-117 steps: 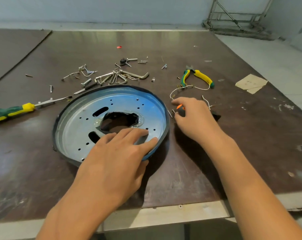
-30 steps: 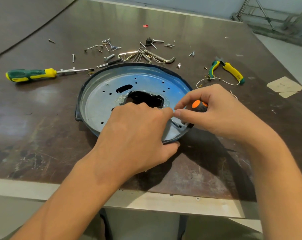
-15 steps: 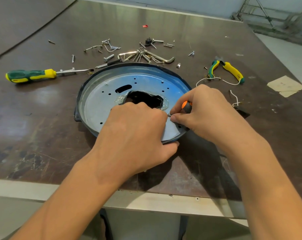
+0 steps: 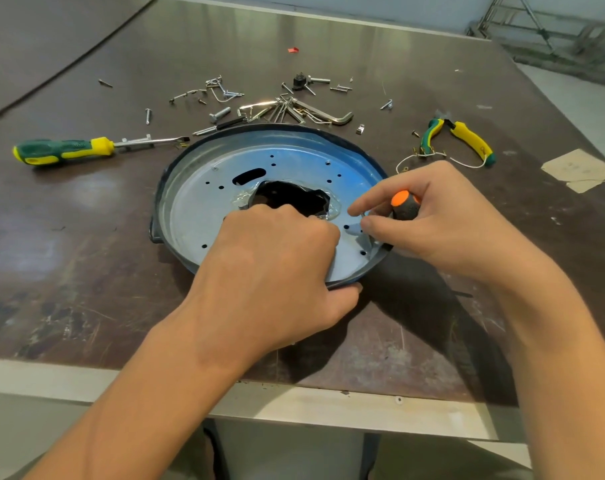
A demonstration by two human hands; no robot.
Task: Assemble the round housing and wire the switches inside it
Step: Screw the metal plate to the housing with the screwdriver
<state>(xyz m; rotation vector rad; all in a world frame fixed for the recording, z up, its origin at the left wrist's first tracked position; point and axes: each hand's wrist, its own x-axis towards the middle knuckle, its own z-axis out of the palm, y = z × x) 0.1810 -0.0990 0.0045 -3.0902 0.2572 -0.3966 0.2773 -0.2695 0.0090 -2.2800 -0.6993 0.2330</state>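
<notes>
Over round housing (image 4: 204,202): left hand (image 4: 273,271) grips rim, right hand (image 4: 450,223) holds orange-capped screwdriver (image 4: 404,206).

Silvery-blue housing (image 4: 204,202) with black rim, orange-capped black screwdriver (image 4: 403,204), green-and-yellow screwdriver (image 4: 63,151) and pliers (image 4: 467,140)

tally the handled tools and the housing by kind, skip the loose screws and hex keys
screwdrivers: 2, green-and-yellow screwdriver lying loose, orange-and-black screwdriver held in the right hand
pliers: 1
round housing: 1, left hand grips its near rim
total: 4
</notes>
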